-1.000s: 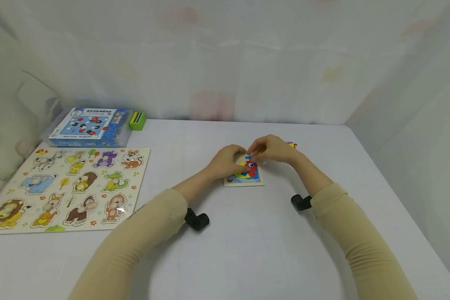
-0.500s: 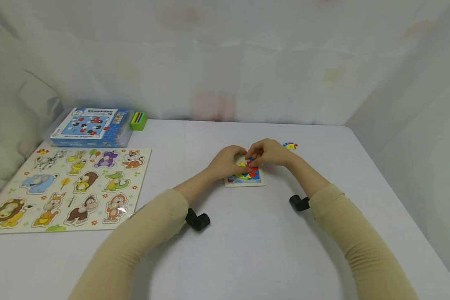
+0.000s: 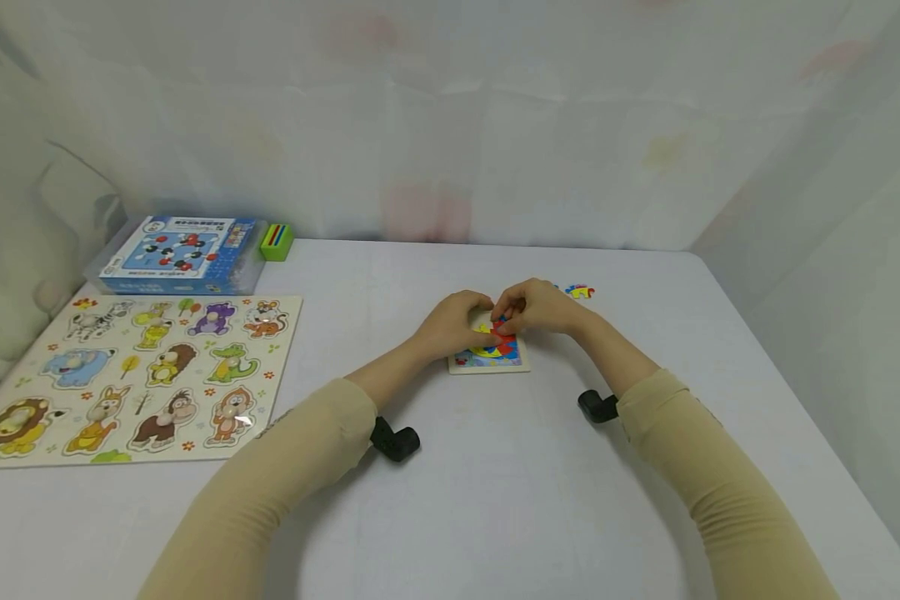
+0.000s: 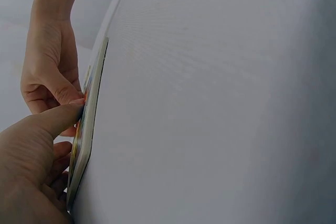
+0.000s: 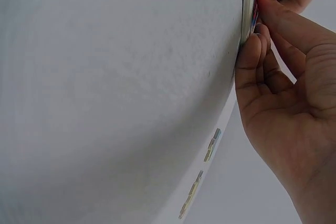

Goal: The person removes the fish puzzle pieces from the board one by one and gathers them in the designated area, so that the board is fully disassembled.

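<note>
animal board point(image 3: 200, 367) | blue box point(image 3: 172, 252) behind | green block point(image 3: 276, 242) beside box

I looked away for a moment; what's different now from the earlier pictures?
The right hand has shifted slightly left and down in the head view, covering more of the small puzzle; more of the loose pieces shows beyond it. No new grip or release is visible. The left hand, animal board and blue box stayed put.

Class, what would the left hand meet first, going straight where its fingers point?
The left hand would probably meet the right hand over the pale-edged, rectangular puzzle board; whether they touch is unclear.
</note>
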